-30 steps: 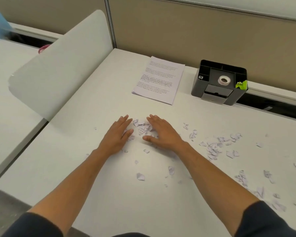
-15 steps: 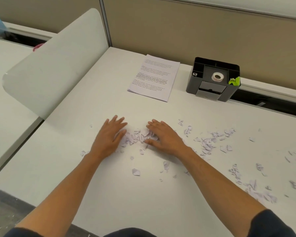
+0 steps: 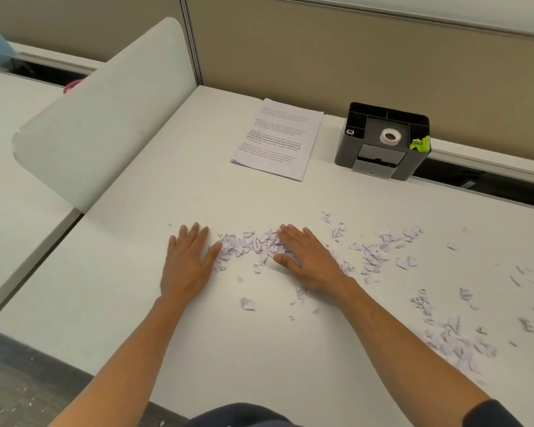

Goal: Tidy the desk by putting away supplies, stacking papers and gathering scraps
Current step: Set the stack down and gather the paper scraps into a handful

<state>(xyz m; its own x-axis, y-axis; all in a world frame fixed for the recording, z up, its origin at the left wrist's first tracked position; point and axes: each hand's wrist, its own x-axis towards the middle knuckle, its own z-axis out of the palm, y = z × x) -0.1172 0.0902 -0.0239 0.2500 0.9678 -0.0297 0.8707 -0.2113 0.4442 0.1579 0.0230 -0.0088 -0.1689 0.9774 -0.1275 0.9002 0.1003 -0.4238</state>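
Note:
A small heap of torn paper scraps (image 3: 250, 243) lies on the white desk (image 3: 259, 349) between my two hands. My left hand (image 3: 187, 261) lies flat on the desk, fingers straight, its thumb touching the heap's left edge. My right hand (image 3: 305, 258) lies flat too, its fingers resting on the heap's right side. More scraps (image 3: 373, 252) are scattered to the right, and another cluster (image 3: 453, 340) lies near the right forearm. A stack of printed papers (image 3: 278, 138) sits at the back of the desk.
A black desk organizer (image 3: 383, 143) with a roll of tape (image 3: 390, 137) and a green clip (image 3: 420, 144) stands back right. A white divider panel (image 3: 105, 118) rises along the desk's left side. A beige partition wall (image 3: 352, 50) runs behind.
Both hands have drawn slightly apart and the scraps between them now lie in a wider band. The view has shifted a little.

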